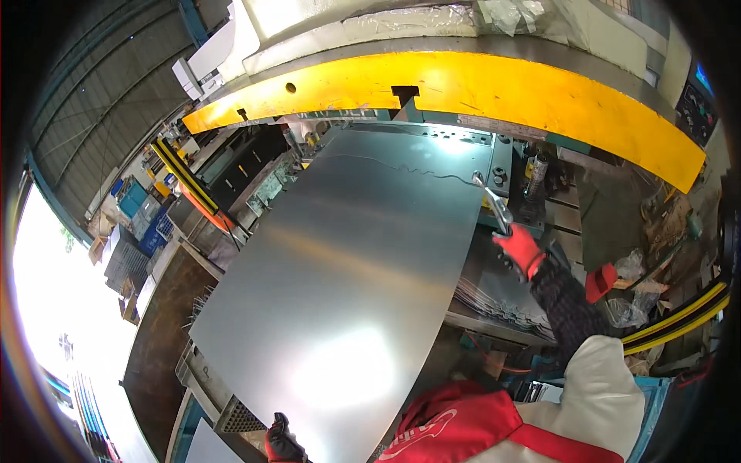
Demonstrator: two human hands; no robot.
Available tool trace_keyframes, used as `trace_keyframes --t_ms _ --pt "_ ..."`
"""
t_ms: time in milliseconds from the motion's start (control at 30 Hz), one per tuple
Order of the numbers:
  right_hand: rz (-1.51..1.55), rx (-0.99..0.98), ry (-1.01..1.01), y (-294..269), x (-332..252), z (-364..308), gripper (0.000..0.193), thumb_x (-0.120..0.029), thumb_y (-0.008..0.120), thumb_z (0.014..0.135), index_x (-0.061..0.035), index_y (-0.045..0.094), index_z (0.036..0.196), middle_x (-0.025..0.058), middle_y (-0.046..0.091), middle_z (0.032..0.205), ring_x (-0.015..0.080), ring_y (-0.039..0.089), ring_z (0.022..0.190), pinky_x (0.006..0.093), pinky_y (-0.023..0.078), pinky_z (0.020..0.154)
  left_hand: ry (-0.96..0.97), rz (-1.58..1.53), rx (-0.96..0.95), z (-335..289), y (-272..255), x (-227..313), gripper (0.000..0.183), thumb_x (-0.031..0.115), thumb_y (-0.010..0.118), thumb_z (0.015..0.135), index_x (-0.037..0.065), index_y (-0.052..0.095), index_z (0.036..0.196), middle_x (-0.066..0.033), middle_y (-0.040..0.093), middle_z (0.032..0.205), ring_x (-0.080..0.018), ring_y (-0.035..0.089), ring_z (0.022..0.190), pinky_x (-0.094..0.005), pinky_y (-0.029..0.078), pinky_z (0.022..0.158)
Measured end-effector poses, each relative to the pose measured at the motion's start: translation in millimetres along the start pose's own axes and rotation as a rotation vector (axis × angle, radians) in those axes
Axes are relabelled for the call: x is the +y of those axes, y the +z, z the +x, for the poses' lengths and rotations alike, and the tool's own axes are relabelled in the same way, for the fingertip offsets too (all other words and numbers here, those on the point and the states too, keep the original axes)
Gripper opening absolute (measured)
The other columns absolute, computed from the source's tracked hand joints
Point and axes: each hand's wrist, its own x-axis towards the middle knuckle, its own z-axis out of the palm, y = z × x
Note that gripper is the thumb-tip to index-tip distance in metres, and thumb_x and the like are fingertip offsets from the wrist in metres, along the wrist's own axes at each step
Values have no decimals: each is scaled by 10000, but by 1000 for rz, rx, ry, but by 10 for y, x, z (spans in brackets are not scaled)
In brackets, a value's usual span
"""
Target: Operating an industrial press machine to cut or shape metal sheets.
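Left hand: the left hand (282,444), in a dark and red glove, sits at the bottom edge of the view, fingers curled onto the near edge of the sheet (347,285); how tightly it pinches I cannot tell.
Jacket: a red and white jacket (532,420) fills the lower right, with the right sleeve rising from it toward the press.
Sheet: a large, bare, shiny metal sheet lies tilted across the middle, its near end at the left hand, its far end under the yellow guard (463,89). Glare shows low on it and at its far right corner.
Mesh: a small perforated plate (238,419) lies just left of the left hand, below the sheet's near corner.
Right hand: the right hand (519,248), in a red glove, is closed around the handle of a tool (494,202), beside the sheet's right edge.
Tool: a slim metal tool, its tip touching the sheet's far right edge.
Stack: a pile of cut sheets (502,297) lies under the right forearm, right of the big sheet.
Press: a pale machine body with a long yellow guard arches across the top; the sheet's far end sits on its bed (463,139).
Bar: a yellow and black striped bar (185,177) stands at the far left, another at the right edge.
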Motion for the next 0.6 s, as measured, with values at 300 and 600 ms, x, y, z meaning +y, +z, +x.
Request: trace_keyframes --t_ms 300,600 --pt "-542 19 -129 -37 -91 851 334 -246 637 613 7 527 801 177 560 759 307 538 780 382 419 669 -148 -296 140 -307 206 353 434 295 514 795 -13 436 1090 4 369 450 -98 320 360 -230 281 318" --pt "144 -220 38 -256 373 -770 197 -112 625 649 8 536 778 56 529 584 101 494 470 265 391 423 -129 -207 62 -192 148 222 365 305 421 847 14 469 1063 13 426 551 -77 396 493 -186 328 406"
